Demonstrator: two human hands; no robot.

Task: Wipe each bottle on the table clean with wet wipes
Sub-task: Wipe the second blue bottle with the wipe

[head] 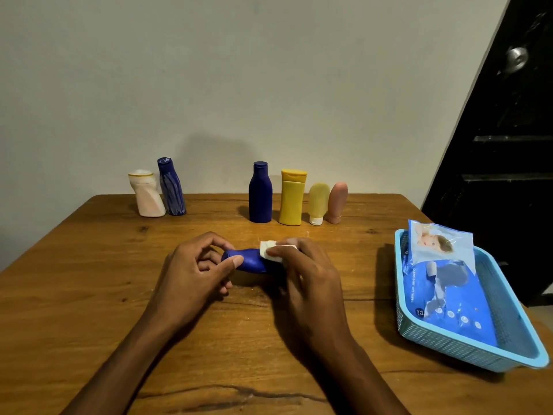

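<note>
Head view, single entry. A small blue bottle (248, 260) lay on its side at mid-table, held between both hands, long axis running left to right across the person's front. The left hand (191, 271) pinched its left end, thumb on the near face and curled fingers behind. The right hand (302, 271) pressed a folded white wet wipe (270, 250) against the bottle's right portion, fingers curled over it, thumb on the wipe's near edge. The uncovered blue surface lay directly left of the right fingers; a stroke along the axis toward the left hand seemed the likely next pass. Both hands were equally near.

Along the far edge of the wooden table (89, 265), well apart from the hands: a white bottle (148, 196) touching a streaked blue bottle (171, 188), both leaning; then a dark blue bottle (260, 194), a yellow bottle (291, 199), a pale yellow tube (318, 203) and a pink tube (337, 202), upright.

At right, a light blue basket (505, 351) held a wet wipes pack (446, 283). Nothing stood between hands and bottle.
</note>
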